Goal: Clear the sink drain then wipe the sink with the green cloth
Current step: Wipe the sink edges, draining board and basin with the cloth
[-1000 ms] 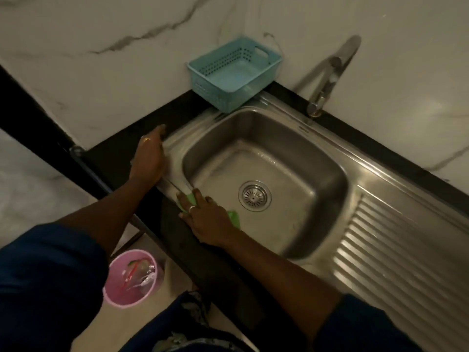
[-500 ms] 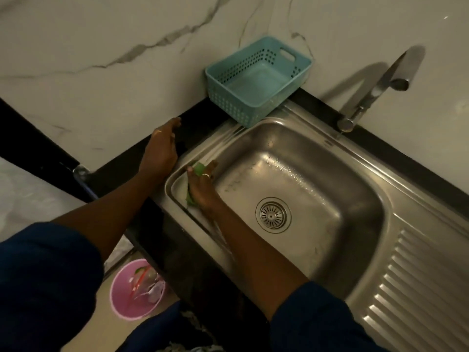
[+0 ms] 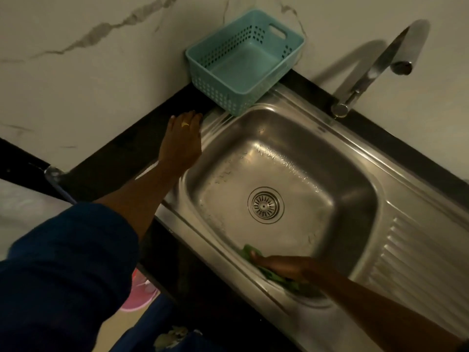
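- Sink (image 3: 337, 158) of steel is set in a black counter (image 3: 132, 148) against a white marble wall (image 3: 76, 72); the drain strainer (image 3: 265, 205) in the wet basin floor shows no debris.
- Right hand (image 3: 281, 265) presses flat on the green cloth (image 3: 274, 274) at the near basin wall, fingers together.
- Left hand (image 3: 181, 143) lies open and flat on the sink's left rim, holding nothing.
- Blue basket (image 3: 243, 62) sits at the back corner, the tap (image 3: 375, 64) at the far rim, the ribbed drainboard (image 3: 418, 270) on the right.

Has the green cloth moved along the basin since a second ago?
Yes. The green cloth, pressed under the right hand, has slid along the sink's near wall, from left of the drain to its right.
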